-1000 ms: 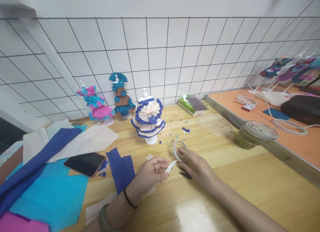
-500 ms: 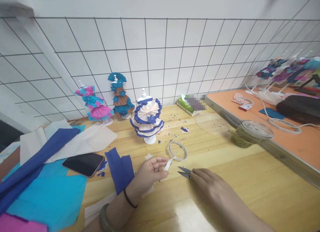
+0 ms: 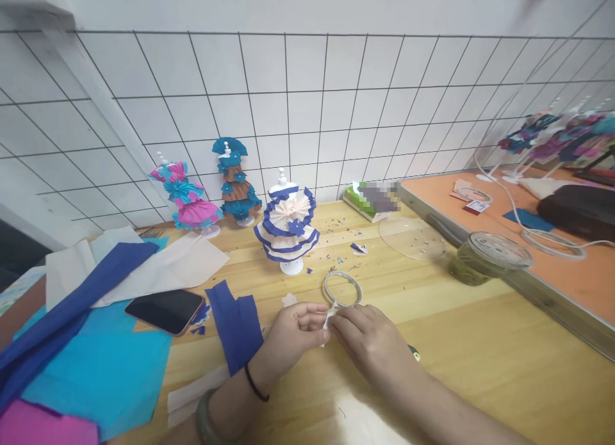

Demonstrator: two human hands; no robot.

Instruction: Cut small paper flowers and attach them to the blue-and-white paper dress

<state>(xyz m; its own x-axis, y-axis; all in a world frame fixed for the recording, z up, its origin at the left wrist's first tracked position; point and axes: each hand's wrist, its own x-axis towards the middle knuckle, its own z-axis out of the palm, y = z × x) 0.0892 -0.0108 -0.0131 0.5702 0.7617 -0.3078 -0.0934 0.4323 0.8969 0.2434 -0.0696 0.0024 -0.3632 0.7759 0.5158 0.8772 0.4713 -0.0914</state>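
Note:
My left hand [image 3: 298, 333] pinches a short white strip of double-sided tape [image 3: 330, 315] between thumb and fingers. The strip runs up to the tape roll [image 3: 343, 289], which lies on the wooden table just beyond my hands. Closed fingertips of my right hand [image 3: 372, 342] meet the same strip from the right. Behind my right wrist, a small end of the scissors [image 3: 414, 353] pokes out; the rest is covered by the hand. Farther back stands a mini dress form in a cream and navy crepe-paper dress [image 3: 287, 230]. A pale paper flower [image 3: 289, 299] lies near my left fingers.
Navy paper [image 3: 235, 326], a phone [image 3: 166, 310] and blue sheets [image 3: 100, 381] lie on the left. Two more dressed forms, one pink [image 3: 195, 211] and one teal-brown [image 3: 237, 189], stand by the wall. A clear jar [image 3: 490, 259] and a plastic disc [image 3: 408, 237] are on the right.
My right hand has let go of the scissors and moved left and up to the tape strip. My left hand still pinches the strip. The view has shifted slightly.

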